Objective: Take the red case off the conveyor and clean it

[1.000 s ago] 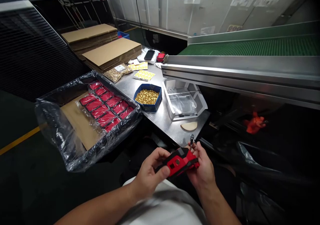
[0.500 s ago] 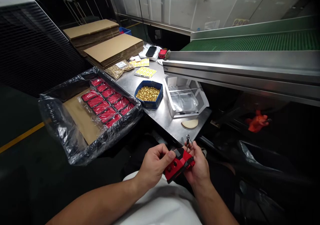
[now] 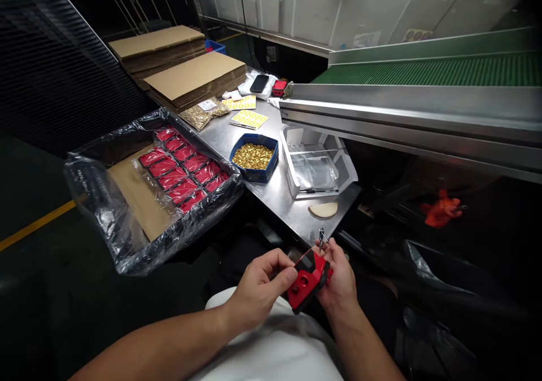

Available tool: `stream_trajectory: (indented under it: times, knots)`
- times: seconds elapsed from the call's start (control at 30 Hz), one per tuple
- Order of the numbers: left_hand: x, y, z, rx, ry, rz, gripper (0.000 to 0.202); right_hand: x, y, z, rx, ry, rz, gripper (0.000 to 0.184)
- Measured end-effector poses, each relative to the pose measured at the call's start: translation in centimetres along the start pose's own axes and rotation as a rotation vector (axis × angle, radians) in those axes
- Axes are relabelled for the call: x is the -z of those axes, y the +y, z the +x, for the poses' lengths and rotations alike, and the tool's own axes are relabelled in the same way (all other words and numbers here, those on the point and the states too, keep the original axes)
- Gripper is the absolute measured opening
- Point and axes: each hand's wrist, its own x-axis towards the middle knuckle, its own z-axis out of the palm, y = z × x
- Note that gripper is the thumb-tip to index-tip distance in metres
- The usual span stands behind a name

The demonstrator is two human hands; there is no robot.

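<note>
Low in the view, in front of my white shirt, a red-and-black plastic part with round holes is between my two hands. My left hand is closed, thumb and forefinger pinched at the part's left edge. From the right side, my right hand wraps round the part; its far fingers are partly hidden. A small shiny metal tool sticks up at the fingertips of that hand, too small to name surely. Just beyond lies a pale half-round piece on the metal table.
On the left, a plastic-lined box holds rows of wrapped red parts. A blue bin of gold-coloured small pieces and a white bin with clear bags stand on the table. Cardboard stacks lie behind; a green conveyor crosses the right.
The part has tilted and shifted slightly right, showing more of its holed face. My left thumb has slid towards its edge. The camera view has shifted a little.
</note>
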Motion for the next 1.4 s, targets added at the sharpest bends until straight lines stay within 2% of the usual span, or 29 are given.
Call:
stream_trajectory:
  times: [0.07,0.13,0.23,0.37,0.5,0.57,0.67,0.8,0.87,0.97,1.03,1.1,1.17,1.23,1.33,1.4]
  knots:
    - [0.2,-0.5,0.4,-0.012,0.046,0.004,0.045,-0.5,-0.6,-0.2,-0.019,0.045,0.008,0.030]
    - [0.5,-0.9,0.7,-0.030,0.072,0.027,0.052,-1.1,-1.4,-0.6,0.026,0.038,-0.030,0.032]
    - [0.8,-1.2,0.6,-0.136,0.097,0.147,0.057,-1.6,-2.4,-1.3,0.185,0.010,-0.169,0.035]
    - [0.8,-0.8,0.0,-0.272,0.041,0.301,0.048,-1.7,-3.5,-2.2,0.435,0.031,-0.367,0.033]
    - [0.6,-0.7,-0.4,-0.252,-0.035,0.283,0.035,-1.8,-4.0,-3.2,0.602,0.066,-0.485,0.032]
    - [0.5,-1.0,-0.5,-0.213,-0.048,0.248,0.036,-2.1,-4.0,-3.7,0.678,0.074,-0.534,0.030]
    - [0.2,-1.4,-0.3,-0.178,-0.007,0.229,0.046,-2.4,-3.7,-4.4,0.732,0.030,-0.588,0.025]
    - [0.1,-0.9,0.3,-0.219,0.070,0.275,0.050,-2.0,-3.2,-4.7,0.714,-0.112,-0.582,0.023]
    - [0.4,0.0,0.8,-0.148,-0.004,0.289,0.049,-1.5,-3.1,-4.8,0.672,-0.241,-0.632,0.020]
    - [0.9,1.2,1.5,0.004,-0.252,0.306,0.063,-0.8,-2.9,-5.2,0.628,-0.470,-0.780,0.017]
    - [1.2,1.6,1.9,0.044,-0.372,0.292,0.069,-0.8,-2.8,-5.7,0.620,-0.547,-0.840,0.018]
    - [1.5,1.6,2.1,0.040,-0.391,0.255,0.074,-1.1,-2.8,-5.9,0.599,-0.481,-0.802,0.019]
    - [1.7,1.5,2.1,-0.016,-0.334,0.294,0.084,-1.5,-2.8,-5.4,0.598,-0.309,-0.709,0.021]
    - [1.9,1.4,2.0,-0.125,-0.268,0.444,0.094,-1.4,-2.8,-3.7,0.676,-0.123,-0.697,0.023]
    - [2.3,1.4,1.8,-0.251,-0.221,0.594,0.100,0.3,-1.9,0.6,0.924,0.028,-0.922,0.026]
    - [2.6,1.5,1.7,-0.271,-0.217,0.614,0.100,2.2,-0.8,3.7,1.035,0.013,-1.170,0.028]
